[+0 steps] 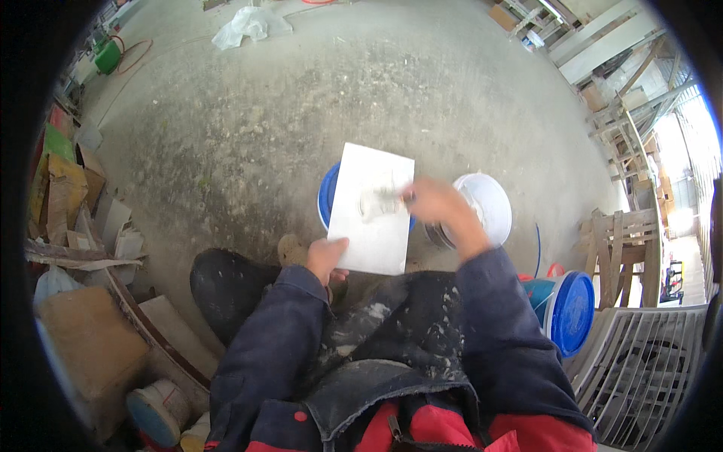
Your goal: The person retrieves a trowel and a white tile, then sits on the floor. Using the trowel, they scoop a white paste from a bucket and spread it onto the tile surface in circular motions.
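Note:
My left hand point(325, 259) grips a flat white board point(370, 243) by its near left edge, thumb on top. The board is tilted over a blue round lid or bucket top point(325, 198), which it mostly hides. My right hand point(443, 206) is blurred and closed on a tool point(379, 203) with a pale, wide head, perhaps a brush or a putty knife. That head lies over the middle of the board, where the surface looks smeared. Just beyond my right hand stands a white bucket point(500, 198) with whitish material inside, partly covered by my wrist.
A teal bucket with a blue lid point(571, 313) lies to the right, beside a white slatted crate point(638, 373). Wooden pallets point(627, 229) stand farther right. Cardboard and board scraps point(68, 186) line the left. Plastic sheeting point(248, 25) lies on the concrete floor point(254, 124) ahead.

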A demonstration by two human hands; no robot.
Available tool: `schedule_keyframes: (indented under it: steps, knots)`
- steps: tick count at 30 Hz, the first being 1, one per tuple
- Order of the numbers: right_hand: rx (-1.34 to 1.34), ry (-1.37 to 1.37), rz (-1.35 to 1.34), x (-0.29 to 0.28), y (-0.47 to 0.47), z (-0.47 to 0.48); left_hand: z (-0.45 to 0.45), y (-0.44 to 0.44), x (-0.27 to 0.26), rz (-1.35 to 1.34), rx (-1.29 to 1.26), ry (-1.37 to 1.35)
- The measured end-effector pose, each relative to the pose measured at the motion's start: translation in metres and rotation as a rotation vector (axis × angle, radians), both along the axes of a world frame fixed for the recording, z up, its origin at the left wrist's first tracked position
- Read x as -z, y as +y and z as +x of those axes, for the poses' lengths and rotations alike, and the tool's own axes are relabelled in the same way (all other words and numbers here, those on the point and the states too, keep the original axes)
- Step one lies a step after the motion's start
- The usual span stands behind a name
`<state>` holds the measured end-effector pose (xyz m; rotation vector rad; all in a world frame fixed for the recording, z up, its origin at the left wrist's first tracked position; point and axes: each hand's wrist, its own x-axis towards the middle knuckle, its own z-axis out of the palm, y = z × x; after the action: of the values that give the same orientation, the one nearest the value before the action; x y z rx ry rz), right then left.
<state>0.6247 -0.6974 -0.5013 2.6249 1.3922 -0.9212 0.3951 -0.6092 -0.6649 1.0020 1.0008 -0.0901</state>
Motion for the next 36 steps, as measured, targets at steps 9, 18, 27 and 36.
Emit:
schedule_keyframes:
  steps: [9, 18, 27, 36]
  knots:
    - [-0.237, -0.041, 0.006, 0.013, -0.03, -0.054, -0.004, 0.001, 0.011, -0.012, -0.026, -0.027]
    - [0.013, -0.275, 0.152, 0.101, -0.034, -0.027, 0.006, -0.015, 0.033, -0.065, -0.046, -0.088]
    - [0.059, -0.126, 0.247, 0.074, -0.04, 0.013, 0.005, 0.003, 0.047, -0.12, 0.075, -0.116]
    - [0.197, -0.058, 0.333, 0.116, -0.131, 0.025, 0.015, -0.01, 0.04, -0.128, 0.106, 0.039]
